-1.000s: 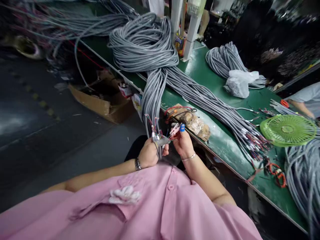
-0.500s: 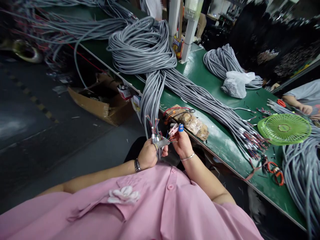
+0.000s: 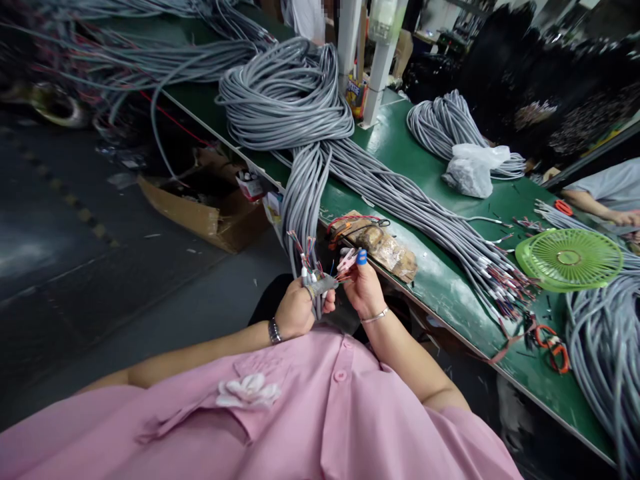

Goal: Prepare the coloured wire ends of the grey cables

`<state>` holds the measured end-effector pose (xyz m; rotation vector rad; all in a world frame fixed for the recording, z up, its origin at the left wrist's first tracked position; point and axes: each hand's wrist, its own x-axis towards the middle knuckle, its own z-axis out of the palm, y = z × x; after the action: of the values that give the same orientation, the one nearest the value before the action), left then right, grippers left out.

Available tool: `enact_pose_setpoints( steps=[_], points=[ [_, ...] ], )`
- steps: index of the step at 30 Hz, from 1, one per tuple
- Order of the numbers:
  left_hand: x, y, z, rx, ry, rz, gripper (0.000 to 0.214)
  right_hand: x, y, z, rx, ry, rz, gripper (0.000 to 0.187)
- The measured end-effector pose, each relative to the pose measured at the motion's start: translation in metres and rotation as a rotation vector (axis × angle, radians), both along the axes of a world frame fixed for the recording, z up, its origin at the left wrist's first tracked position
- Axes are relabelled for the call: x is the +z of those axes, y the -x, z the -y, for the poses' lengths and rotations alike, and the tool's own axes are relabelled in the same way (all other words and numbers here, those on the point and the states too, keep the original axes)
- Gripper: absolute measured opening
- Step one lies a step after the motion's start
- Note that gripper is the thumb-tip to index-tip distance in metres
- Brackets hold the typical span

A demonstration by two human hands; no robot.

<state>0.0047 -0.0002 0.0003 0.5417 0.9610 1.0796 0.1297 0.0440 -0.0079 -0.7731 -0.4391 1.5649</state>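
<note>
My left hand is closed around the ends of several grey cables in front of my body. Its thumb wears a grey covering. Thin coloured wires fan out above that hand, and a few reach toward the right. Close by on the right, my right hand is closed on a small pale pink tool, whose exact kind I cannot make out. Blue tape wraps a digit of this hand. The tool's tip lies near the wire ends; whether it touches them is unclear.
A large coil of grey cable lies on the green table. A taped brown bundle, a green fan, orange-handled scissors and a plastic bag rest there too. A cardboard box stands below. Another person's hand shows at right.
Both my hands stay almost in place, with the left thumb shifted slightly over the wires. At the far right, the other person's hand has moved a little to the right.
</note>
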Motion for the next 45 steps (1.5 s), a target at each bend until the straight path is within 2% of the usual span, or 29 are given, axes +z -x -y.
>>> enact_pose_setpoints(
  steps=[8,21,30,39,45],
  points=[
    [-0.005,0.001,-0.001,0.036,-0.027,0.028,0.016,0.002,-0.001,0.001,0.028,-0.019,0.006,0.040],
    [-0.001,0.000,0.001,-0.023,-0.036,-0.014,0.020,0.005,0.000,0.001,0.010,0.030,0.054,0.038],
    [-0.001,0.000,0.001,-0.033,-0.049,-0.019,0.018,-0.001,0.000,0.001,0.014,-0.004,-0.003,0.038],
    [0.000,0.002,0.000,-0.047,-0.039,-0.061,0.019,0.001,-0.001,0.001,0.026,0.020,0.050,0.039],
    [0.008,0.005,0.004,-0.055,-0.027,-0.057,0.020,0.001,-0.006,0.002,0.127,0.066,-0.041,0.044]
  ],
)
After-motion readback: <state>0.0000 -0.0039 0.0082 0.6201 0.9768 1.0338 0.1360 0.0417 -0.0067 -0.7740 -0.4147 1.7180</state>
